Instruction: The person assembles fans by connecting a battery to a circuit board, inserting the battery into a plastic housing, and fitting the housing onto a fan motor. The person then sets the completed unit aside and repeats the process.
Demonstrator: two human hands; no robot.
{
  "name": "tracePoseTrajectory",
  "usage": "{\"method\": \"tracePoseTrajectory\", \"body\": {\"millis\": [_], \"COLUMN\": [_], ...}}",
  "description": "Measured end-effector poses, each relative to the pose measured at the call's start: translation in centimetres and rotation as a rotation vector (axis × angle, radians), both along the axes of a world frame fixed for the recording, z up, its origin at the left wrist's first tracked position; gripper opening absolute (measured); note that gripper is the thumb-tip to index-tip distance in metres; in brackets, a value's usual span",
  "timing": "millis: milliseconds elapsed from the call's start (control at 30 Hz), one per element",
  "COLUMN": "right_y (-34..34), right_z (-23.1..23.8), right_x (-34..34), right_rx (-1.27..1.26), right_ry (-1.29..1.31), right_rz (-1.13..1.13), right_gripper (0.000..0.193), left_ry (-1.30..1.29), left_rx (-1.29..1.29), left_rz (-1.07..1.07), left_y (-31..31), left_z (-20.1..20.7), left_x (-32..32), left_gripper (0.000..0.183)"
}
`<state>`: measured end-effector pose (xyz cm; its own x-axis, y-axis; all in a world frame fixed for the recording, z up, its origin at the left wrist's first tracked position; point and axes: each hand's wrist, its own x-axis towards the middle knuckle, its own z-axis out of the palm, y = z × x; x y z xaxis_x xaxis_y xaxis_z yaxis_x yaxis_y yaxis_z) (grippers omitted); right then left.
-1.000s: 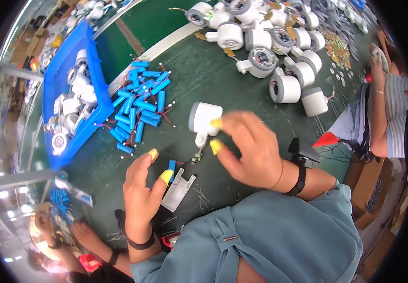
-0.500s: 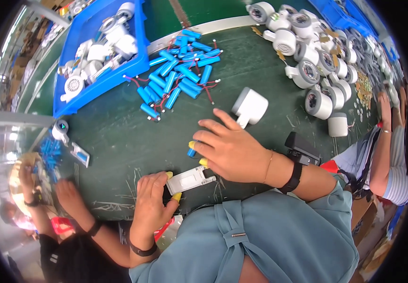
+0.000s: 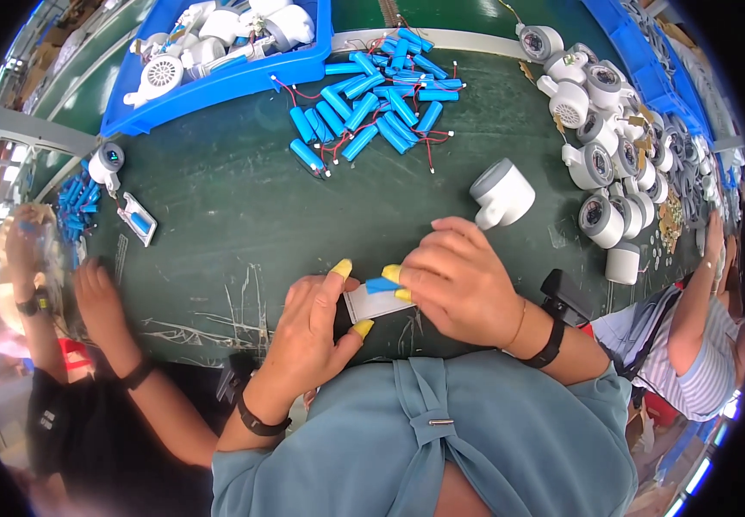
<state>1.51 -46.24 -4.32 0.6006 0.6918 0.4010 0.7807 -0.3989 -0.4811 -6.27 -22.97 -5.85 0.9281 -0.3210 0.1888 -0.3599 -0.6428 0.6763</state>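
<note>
My left hand (image 3: 303, 334), with yellow finger covers on its thumb and a finger, grips one end of a small white plastic housing (image 3: 379, 305) close to the table's front edge. My right hand (image 3: 467, 289), also with yellow finger covers, pinches a blue cylindrical battery (image 3: 380, 285) at the housing's upper side. The right fingers hide the housing's other end and part of the battery. Whether the battery is seated inside or only lies over it, I cannot tell. Just beyond my right hand, a white round device head (image 3: 510, 196) with a grey rim lies on its side.
A pile of wired blue batteries (image 3: 372, 108) lies ahead. A blue bin (image 3: 217, 95) of white parts stands at the far left. Many white device heads (image 3: 596, 164) crowd the right. Co-workers' hands are at the left (image 3: 101, 302) and right (image 3: 714, 237).
My right hand has brought the blue battery to the white housing, where before the two were apart. My left hand keeps its grip on the housing. The whole view has shifted somewhat.
</note>
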Motion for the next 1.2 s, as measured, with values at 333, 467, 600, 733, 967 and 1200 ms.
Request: {"method": "tracePoseTrajectory", "body": {"millis": [333,467,600,733,967,1200], "right_y": [0.1,-0.9,-3.9,-7.2,-9.9,-7.2], "right_z": [-1.3,1.1,1.9,1.4,-0.9,-1.3], "right_x": [-1.3,-0.5,2.0,1.7,-0.1,-1.3], "right_rx": [-0.075,0.034,-0.110,0.037,0.314,0.616], "right_ry": [0.032,0.025,-0.024,0.477,0.621,0.733], "right_rz": [0.061,-0.060,-0.466,-0.367,-0.218,-0.045], "right_gripper": [0.023,0.037,0.062,0.067,0.078,0.079], "left_ry": [-0.029,-0.036,-0.034,-0.031,-0.037,-0.085], "left_rx": [-0.031,-0.026,-0.032,-0.025,0.075,0.056], "left_rz": [-0.050,-0.043,-0.028,-0.043,-0.056,-0.184], "left_y": [-0.8,-1.0,-0.9,-0.8,-1.7,-6.1], "left_z": [-0.1,0.0,0.0,0.1,1.3,2.7], "left_x": [0.8,0.8,0.4,0.7,1.9,3.1], "left_gripper": [0.096,0.095,0.086,0.079,0.068,0.050]}}
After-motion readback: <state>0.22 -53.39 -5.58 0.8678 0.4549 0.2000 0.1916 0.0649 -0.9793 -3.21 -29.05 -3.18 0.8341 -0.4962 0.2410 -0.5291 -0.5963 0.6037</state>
